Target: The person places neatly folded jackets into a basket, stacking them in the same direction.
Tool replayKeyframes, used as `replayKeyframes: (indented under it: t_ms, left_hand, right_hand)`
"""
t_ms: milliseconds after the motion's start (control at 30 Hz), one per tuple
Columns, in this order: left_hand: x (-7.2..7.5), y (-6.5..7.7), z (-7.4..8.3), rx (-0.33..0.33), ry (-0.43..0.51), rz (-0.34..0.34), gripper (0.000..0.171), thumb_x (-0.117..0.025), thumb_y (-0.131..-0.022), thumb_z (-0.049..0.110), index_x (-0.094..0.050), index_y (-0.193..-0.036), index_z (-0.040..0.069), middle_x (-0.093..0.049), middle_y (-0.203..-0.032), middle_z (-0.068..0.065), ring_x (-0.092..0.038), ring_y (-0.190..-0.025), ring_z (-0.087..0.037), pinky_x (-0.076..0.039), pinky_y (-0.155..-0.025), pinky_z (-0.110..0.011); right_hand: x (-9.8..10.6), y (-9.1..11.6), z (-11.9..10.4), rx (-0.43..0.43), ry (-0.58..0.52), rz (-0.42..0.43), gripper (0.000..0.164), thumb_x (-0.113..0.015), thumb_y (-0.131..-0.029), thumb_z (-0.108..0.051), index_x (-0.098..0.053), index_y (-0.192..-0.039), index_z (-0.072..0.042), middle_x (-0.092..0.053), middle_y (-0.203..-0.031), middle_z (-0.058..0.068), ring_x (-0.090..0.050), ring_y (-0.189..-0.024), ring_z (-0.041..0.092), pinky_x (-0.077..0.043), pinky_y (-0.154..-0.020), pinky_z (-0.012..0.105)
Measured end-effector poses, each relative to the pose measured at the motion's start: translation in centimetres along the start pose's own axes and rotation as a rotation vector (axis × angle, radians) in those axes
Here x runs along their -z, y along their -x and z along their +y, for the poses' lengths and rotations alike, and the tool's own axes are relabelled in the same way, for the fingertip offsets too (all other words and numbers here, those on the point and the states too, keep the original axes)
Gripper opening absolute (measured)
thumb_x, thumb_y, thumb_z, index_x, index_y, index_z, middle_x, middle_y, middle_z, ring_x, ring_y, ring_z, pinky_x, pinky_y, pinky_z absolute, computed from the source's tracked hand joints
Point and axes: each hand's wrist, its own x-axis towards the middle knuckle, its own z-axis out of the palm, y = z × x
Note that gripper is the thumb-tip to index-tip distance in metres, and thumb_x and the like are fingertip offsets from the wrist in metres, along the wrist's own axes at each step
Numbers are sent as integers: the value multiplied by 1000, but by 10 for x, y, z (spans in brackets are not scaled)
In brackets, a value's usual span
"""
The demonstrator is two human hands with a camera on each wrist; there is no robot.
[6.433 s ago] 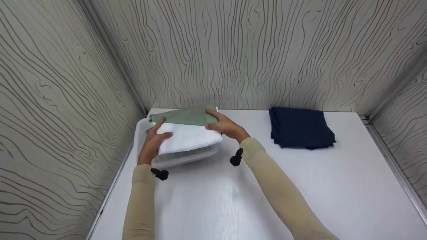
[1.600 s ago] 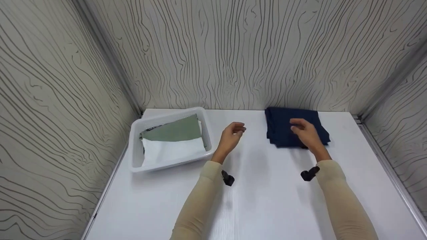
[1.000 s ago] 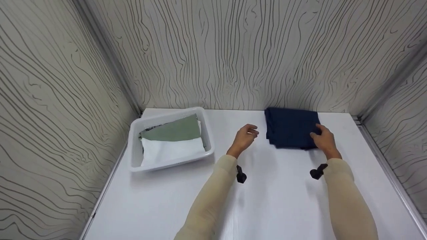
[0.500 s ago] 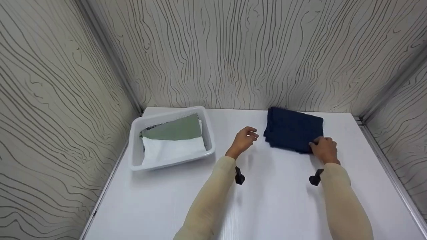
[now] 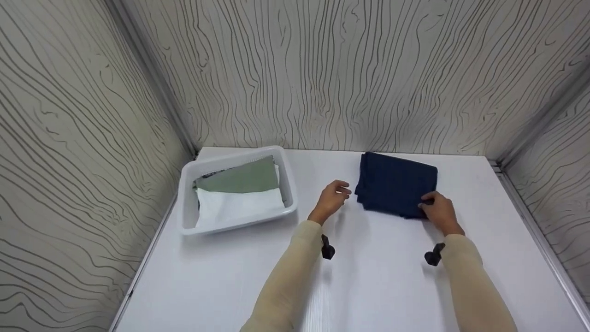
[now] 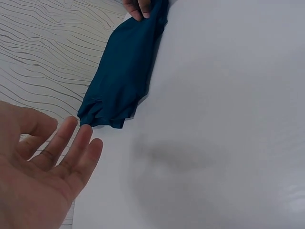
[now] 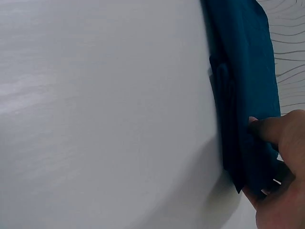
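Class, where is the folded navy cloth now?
In the head view, the folded navy cloth is right of the white basket, near the back wall, between the left hand and the right hand, which pinches its near right corner.

Free gap btwn basket (image 5: 288, 184) & navy cloth (image 5: 396, 184); wall (image 5: 322, 78) blocks rear

Tray (image 5: 186, 203) on left part of surface (image 5: 368, 286), cloths (image 5: 242, 179) in it, left wall (image 5: 69, 161) beyond it. Lone cloth (image 5: 396, 184) on surface, right of tray, well apart, toward the back. Back wall (image 5: 304, 69) behind both. Left hand (image 5: 331, 198) between tray and lone cloth, just left of the latter. Right hand (image 5: 440, 211) at lone cloth's front right corner, touching. Right wall (image 5: 567, 120) farther right.
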Motion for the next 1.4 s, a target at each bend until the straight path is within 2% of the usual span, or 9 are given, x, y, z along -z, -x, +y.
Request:
replayKeyframes:
  t_ms: [300, 500, 633, 767, 933, 1067, 1233, 1333, 1400]
  left_hand:
    - [6, 4, -16, 82, -70, 29, 41, -53, -103, 7, -59, -144, 1, -67, -136, -15, -67, -122, -28, -57, -97, -38]
    - [10, 6, -22, 174, -78, 68, 56, -54, -105, 14, -44, -159, 4, -52, -158, -23, -53, -146, -34, -48, -116, -48]
    - [9, 7, -25, 219, -64, 106, 64, -58, -106, 21, -37, -164, 5, -47, -163, -23, -46, -153, -36, -42, -123, -49]
    - [8, 9, -30, 248, -38, 123, 69, -64, -105, 25, -36, -164, 4, -46, -164, -24, -45, -153, -37, -41, -124, -49]
    - [8, 11, -36, 273, -24, 114, 75, -69, -101, 25, -35, -164, 5, -43, -166, -23, -42, -156, -36, -37, -127, -48]
    - [10, 13, -40, 262, -9, 115, 80, -73, -97, 21, -32, -164, 6, -44, -165, -23, -42, -155, -36, -36, -127, -48]
    - [11, 15, -46, 250, 14, 96, 82, -70, -98, 18, -26, -166, 7, -40, -167, -24, -40, -156, -37, -35, -128, -49]
    - [11, 14, -49, 236, 52, 90, 81, -67, -101, 19, -22, -167, 8, -35, -170, -24, -35, -159, -38, -32, -129, -51]
    - [11, 14, -51, 219, 78, 93, 83, -66, -102, 17, -18, -168, 10, -31, -172, -25, -32, -160, -39, -31, -129, -52]
  right_hand:
    - [-22, 12, -16, 97, -53, -35, 31, -67, -101, -9, -64, -126, 10, -57, -140, 39, -49, -139, 56, -39, -117, 66]
    - [-36, 19, -26, 97, -93, -36, 26, -67, -103, -14, -67, -122, 4, -62, -136, 32, -56, -131, 48, -43, -111, 58]
    - [-44, 22, -35, 61, -166, -36, 42, -65, -105, -18, -56, -138, 7, -54, -145, 33, -53, -135, 47, -44, -110, 56]
    - [-52, 23, -40, -8, -224, -60, 68, -62, -108, -26, -32, -157, 10, -40, -157, 37, -46, -142, 51, -38, -118, 60]
    - [-58, 26, -48, -55, -220, -113, 81, -60, -109, -37, -20, -164, 8, -37, -160, 39, -44, -145, 52, -36, -122, 62]
    - [-59, 28, -57, -75, -265, -163, 87, -59, -108, -42, -15, -166, 5, -33, -162, 40, -40, -149, 53, -35, -123, 63]
    - [-61, 26, -63, -92, -297, -219, 96, -60, -108, -45, -3, -169, 2, -13, -172, 37, -20, -160, 53, -22, -129, 65]
    - [-64, 27, -65, -65, -316, -233, 101, -62, -107, -41, 8, -171, -5, 5, -176, 30, 0, -164, 50, -9, -132, 65]
    - [-66, 27, -64, -24, -342, -229, 102, -62, -108, -36, 15, -170, -12, 14, -177, 24, 8, -164, 48, -4, -131, 66]
